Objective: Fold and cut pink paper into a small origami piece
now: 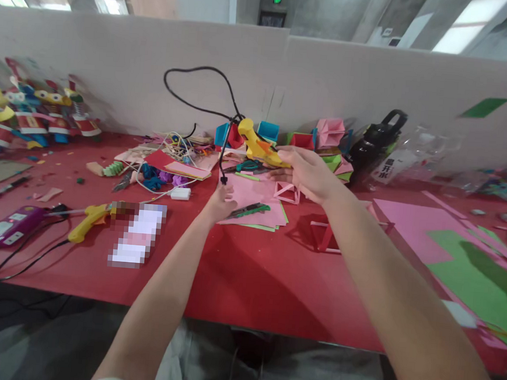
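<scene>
A yellow glue gun [255, 143] is held up over the middle of the table, with my right hand [305, 169] closed around it. Its black cord [201, 69] loops up against the white partition and hangs down to my left hand [221, 202]. The fingers of that hand close on the cord's lower part, by a dark knot or plug. Under my hands lie pink paper sheets [257, 193] with a green-and-black utility knife [249, 211] on top. A small pink paper frame [287, 192] is below my right hand.
On the left are a second yellow glue gun [88, 222], a purple box [11, 226] and a blurred-out phone [139, 236]. Paper figures [31, 108] stand farther back. A black bottle [373, 142], clear plastic bottles [398, 160] and green paper [475, 272] are on the right.
</scene>
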`<state>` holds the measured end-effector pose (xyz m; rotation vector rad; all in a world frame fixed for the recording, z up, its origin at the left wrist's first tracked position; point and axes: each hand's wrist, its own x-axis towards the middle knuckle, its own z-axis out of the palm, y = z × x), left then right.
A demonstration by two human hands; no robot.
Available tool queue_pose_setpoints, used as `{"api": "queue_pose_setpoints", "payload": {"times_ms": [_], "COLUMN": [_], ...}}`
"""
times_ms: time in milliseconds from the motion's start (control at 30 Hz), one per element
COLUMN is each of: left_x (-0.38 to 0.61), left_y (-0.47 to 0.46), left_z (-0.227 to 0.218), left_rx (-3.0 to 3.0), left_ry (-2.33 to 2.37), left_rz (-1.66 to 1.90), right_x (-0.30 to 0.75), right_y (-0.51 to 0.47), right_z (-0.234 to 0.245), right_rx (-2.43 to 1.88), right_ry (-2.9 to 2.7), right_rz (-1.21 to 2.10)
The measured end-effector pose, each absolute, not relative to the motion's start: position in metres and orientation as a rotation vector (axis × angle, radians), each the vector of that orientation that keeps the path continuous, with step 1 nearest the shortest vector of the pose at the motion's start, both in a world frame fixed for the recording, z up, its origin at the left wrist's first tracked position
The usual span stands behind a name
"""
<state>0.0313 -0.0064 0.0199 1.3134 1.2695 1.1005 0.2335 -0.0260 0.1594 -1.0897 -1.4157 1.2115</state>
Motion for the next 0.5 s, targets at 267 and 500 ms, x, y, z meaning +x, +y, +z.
{"api": "queue_pose_setpoints", "payload": {"times_ms": [267, 500], "left_x": [-0.009, -0.008], "left_y": [-0.009, -0.019], "left_z": [0.057, 0.076], "left_rx": [0.369, 0.460], "left_ry": [0.564, 0.561], "left_rz": [1.445, 1.402], "right_x": [0.276, 0.339], "right_y": [-0.140, -0.231], "right_z": [0.096, 0.023], "right_rx": [-1.183, -1.573], "right_ry": [-1.541, -1.848], "right_rz": [0.931, 0.311]}}
